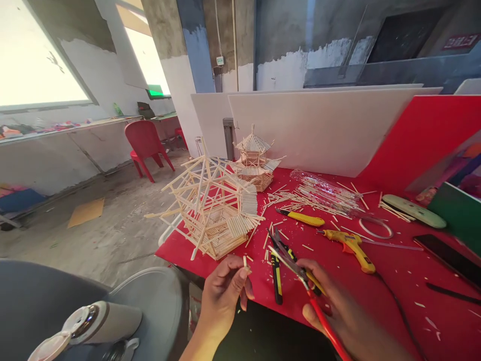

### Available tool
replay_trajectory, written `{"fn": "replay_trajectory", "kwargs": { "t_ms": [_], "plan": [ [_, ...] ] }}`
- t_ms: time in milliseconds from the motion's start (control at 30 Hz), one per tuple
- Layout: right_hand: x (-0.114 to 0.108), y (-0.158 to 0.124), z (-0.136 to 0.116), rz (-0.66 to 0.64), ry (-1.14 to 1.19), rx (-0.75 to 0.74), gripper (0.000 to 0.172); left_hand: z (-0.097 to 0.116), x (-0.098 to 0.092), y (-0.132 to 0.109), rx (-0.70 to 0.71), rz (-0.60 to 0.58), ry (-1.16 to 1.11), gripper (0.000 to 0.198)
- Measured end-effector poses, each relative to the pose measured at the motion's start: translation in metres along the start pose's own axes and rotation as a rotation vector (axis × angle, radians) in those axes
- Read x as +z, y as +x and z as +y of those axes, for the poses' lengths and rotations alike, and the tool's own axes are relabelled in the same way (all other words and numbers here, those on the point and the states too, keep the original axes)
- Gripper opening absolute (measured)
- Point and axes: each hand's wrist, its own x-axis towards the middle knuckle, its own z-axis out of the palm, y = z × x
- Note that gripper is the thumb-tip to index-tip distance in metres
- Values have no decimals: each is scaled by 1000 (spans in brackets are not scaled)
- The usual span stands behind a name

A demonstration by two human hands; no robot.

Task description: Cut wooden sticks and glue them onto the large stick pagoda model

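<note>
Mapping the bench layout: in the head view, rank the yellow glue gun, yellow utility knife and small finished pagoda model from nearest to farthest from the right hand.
1. glue gun, just beyond the right hand, which grips red-handled cutters.
2. utility knife, farther back, mid-table.
3. pagoda model, at the back near the white board.

Matt bare wood: stick (245,260) at left fingertips (237,275); under right fingers (320,277), dull metal cutters (294,267), glossy red handles, probably plastic.
</note>
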Motion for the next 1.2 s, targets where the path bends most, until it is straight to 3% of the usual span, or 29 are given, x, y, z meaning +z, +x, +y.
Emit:
{"fn": "replay_trajectory", "kwargs": {
  "t_ms": [133,333,900,1200],
  "plan": [
    [0,2,-17,-142,-93,-106,50,-4,3,-3,15,-90,7,23],
    [7,6,-20,-63,-229,-214,55,-5,10,-3,25,-153,62,19],
    [24,10,-22,8,-251,-220,57,-9,19,-5,33,-43,120,21],
    [22,7,-23,-62,-195,-202,48,-3,23,-5,48,56,148,16]
  ]
}}
